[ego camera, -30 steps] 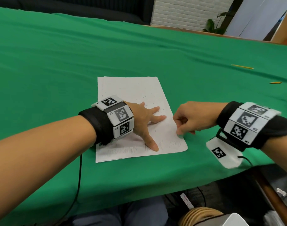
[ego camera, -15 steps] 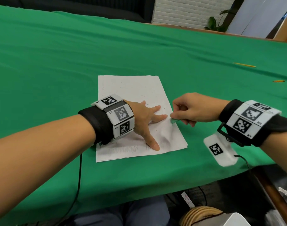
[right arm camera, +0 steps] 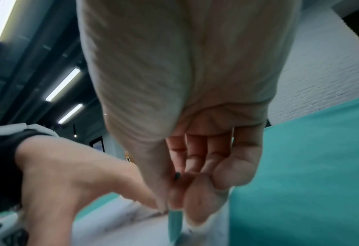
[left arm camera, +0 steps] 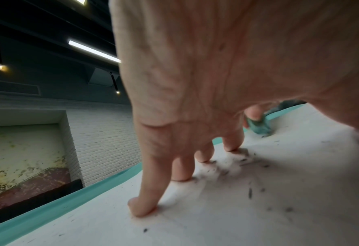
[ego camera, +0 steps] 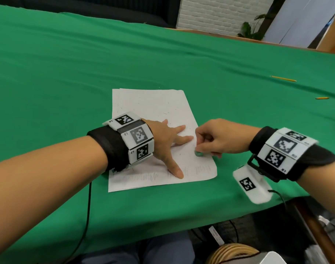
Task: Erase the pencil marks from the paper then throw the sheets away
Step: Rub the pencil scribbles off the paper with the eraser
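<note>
The left wristband (ego camera: 133, 139) carries small labels reading "L3" and "L2" beside its square markers.

One green-clothed table (ego camera: 67, 73) carries a small stack of white paper sheets (ego camera: 153, 105); how many sheets I cannot tell. One small teal rubber eraser (ego camera: 198, 153) is there. Two yellow wooden pencils lie far off, one long (ego camera: 283, 78), one short (ego camera: 322, 98). Two hands are at work: the left hand (ego camera: 166, 141) and the right hand (ego camera: 218, 140).
</note>
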